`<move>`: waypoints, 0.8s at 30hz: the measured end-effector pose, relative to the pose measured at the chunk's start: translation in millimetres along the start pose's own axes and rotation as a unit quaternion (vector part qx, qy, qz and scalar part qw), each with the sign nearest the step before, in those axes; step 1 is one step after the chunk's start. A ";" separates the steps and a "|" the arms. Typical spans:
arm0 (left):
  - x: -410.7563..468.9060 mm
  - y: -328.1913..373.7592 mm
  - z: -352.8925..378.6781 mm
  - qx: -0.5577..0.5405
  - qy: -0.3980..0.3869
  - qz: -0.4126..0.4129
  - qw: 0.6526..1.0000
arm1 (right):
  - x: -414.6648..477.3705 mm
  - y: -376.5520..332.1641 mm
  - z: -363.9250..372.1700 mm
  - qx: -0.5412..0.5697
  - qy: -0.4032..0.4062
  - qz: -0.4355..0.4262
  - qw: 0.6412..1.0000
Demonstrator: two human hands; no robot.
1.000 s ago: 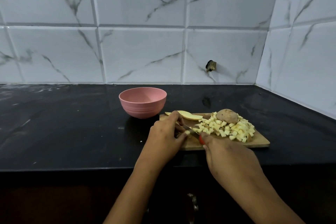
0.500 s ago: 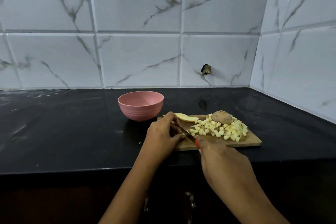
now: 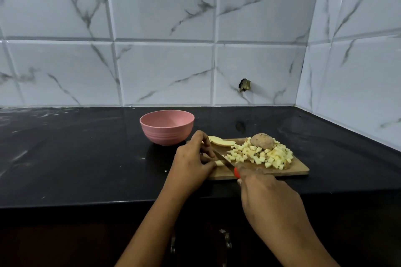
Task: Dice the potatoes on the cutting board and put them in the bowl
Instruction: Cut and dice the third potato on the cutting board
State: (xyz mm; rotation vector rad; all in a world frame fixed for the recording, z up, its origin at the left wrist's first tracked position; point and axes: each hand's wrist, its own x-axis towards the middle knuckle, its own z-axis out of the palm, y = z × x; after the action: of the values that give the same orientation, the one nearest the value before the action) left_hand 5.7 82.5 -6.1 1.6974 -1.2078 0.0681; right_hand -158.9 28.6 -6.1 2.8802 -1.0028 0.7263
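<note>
Black desk (image 3: 86, 158) carries the wooden cutting board (image 3: 288, 170), with the pink bowl (image 3: 166, 127) just beside its left end. Diced potato pile (image 3: 262, 155) and whole potato (image 3: 262, 141) lie right. Left hand (image 3: 191, 163) fingers pinch a potato strip (image 3: 219, 163); right hand (image 3: 263, 193) grips the knife (image 3: 225, 161), blade crossing the strip.
</note>
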 end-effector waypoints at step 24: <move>-1.0 -1.9 1.5 0.015 0.026 -0.014 0.999 | 2.5 -10.8 -3.8 -0.015 -0.069 -0.010 0.997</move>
State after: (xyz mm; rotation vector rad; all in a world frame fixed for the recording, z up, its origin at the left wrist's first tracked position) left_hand 6.0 82.1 -8.7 1.7278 -1.1493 0.1137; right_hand -152.4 36.3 -0.1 2.9435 -0.9868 0.5126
